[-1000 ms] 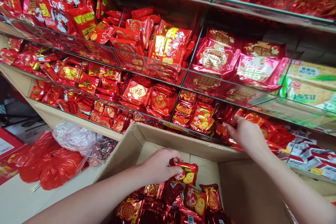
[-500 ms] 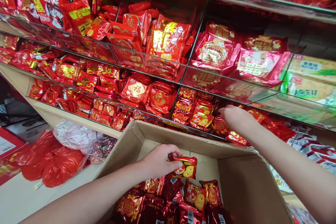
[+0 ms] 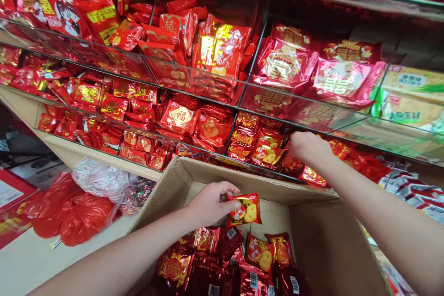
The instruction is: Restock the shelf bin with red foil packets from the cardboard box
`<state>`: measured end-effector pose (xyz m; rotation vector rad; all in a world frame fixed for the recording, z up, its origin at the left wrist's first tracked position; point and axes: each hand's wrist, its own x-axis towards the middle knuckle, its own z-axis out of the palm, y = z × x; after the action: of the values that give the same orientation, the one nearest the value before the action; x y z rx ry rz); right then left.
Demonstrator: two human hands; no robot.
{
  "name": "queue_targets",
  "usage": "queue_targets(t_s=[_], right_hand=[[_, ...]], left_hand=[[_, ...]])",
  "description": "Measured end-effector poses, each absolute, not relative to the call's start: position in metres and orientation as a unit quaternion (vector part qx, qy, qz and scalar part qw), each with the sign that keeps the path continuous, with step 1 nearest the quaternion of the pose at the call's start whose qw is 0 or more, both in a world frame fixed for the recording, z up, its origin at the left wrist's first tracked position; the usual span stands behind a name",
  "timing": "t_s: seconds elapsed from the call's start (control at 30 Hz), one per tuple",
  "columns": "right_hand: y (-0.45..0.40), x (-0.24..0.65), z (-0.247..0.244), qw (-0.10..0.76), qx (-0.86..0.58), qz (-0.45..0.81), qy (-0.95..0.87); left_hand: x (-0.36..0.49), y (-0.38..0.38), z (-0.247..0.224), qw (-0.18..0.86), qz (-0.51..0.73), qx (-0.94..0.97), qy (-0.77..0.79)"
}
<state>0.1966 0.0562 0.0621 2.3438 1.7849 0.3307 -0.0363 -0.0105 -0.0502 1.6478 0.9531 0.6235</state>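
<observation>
My left hand (image 3: 217,204) pinches a small red biscuit packet (image 3: 244,209) with a round biscuit picture, between thumb and fingers over an open cardboard box (image 3: 305,236). More red and gold biscuit packets (image 3: 258,254) lie in the box below it. At the low shelf compartment, my right hand (image 3: 308,148) is closed with its fingers curled down among red packets (image 3: 291,163). Its fingertips are turned away, so whatever they grip is hidden. Just left of it, similar biscuit packets (image 3: 266,148) stand stacked in the compartment.
Shelves with clear dividers (image 3: 244,81) hold red snack packs above the box. Green-and-yellow cracker packs (image 3: 411,97) sit at the right. Red plastic bags (image 3: 85,215) and a clear bag (image 3: 100,178) lie on the floor at left.
My left hand has risen slightly with the biscuit packet, which is tilted a little differently. My right hand stays at the compartment, its fingers now curled lower and less visible.
</observation>
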Motion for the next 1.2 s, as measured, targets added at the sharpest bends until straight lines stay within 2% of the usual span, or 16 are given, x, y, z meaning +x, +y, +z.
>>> queue_targets(t_s=[0.13,0.23,0.3,0.33,0.4,0.43,0.53,0.6,0.73,0.83,0.97,1.2], right_hand=[[0.023,0.208,0.075,0.019,0.784,0.163,0.598],[-0.015,0.219,0.070,-0.123,0.762,0.180,0.610],[-0.037,0.225,0.052,-0.221,0.738,0.101,0.630],[-0.045,0.225,0.040,-0.241,0.717,0.021,0.654],[-0.056,0.223,0.014,-0.226,0.685,-0.120,0.682],[-0.059,0.219,0.003,-0.217,0.687,-0.144,0.678],[-0.062,0.204,-0.019,-0.208,0.719,-0.092,0.657],[-0.063,0.195,-0.027,-0.186,0.692,-0.064,0.694],[-0.062,0.178,-0.043,-0.063,0.618,-0.119,0.774],[-0.048,0.168,-0.061,0.005,0.690,-0.171,0.703],[-0.025,0.165,-0.086,0.037,0.740,-0.203,0.641],[-0.024,0.182,-0.094,0.116,0.739,-0.187,0.637]], left_hand=[[-0.035,-0.010,-0.048,0.559,0.274,0.664,0.415],[-0.035,-0.011,-0.047,0.580,0.271,0.641,0.423],[-0.036,-0.011,-0.048,0.574,0.257,0.647,0.431],[-0.036,-0.011,-0.049,0.557,0.243,0.660,0.442],[-0.037,-0.011,-0.053,0.503,0.211,0.694,0.470],[-0.038,-0.011,-0.055,0.473,0.196,0.711,0.482],[-0.040,-0.009,-0.060,0.415,0.169,0.745,0.494],[-0.040,-0.007,-0.060,0.398,0.151,0.755,0.499],[-0.040,-0.002,-0.058,0.378,0.140,0.764,0.504],[-0.040,0.003,-0.063,0.414,0.144,0.743,0.505],[-0.041,0.006,-0.076,0.433,0.165,0.724,0.511],[-0.037,-0.004,-0.077,0.300,0.069,0.792,0.528]])
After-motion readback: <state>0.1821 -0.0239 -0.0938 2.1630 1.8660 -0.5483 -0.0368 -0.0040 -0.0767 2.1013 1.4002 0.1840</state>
